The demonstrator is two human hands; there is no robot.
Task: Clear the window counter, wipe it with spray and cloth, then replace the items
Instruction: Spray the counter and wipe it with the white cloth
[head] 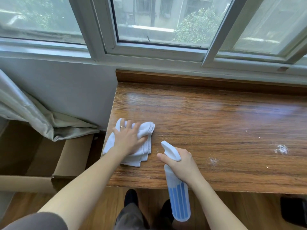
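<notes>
Held low over the tabletop's near edge, the spray bottle (178, 195) is sitting in the right hand (182, 165), whose fingers are curling round its neck with the white nozzle aimed left toward the cloth. Left hand (128, 140) is pressing flat, fingers spread and nearly straight, on the folded white cloth (146, 146) at the tabletop's (216, 117) left front corner. No items are standing on the visible wood, so clearing appears done; the wiping step is in hand. White residue patches (281, 149) and specks are lying well to the right, a damp-looking sheen farther back. Next move likely calls for sweeping the cloth rightward across those patches, keeping firm, even pressure. Cardboard box (66, 156) is sitting below left.
</notes>
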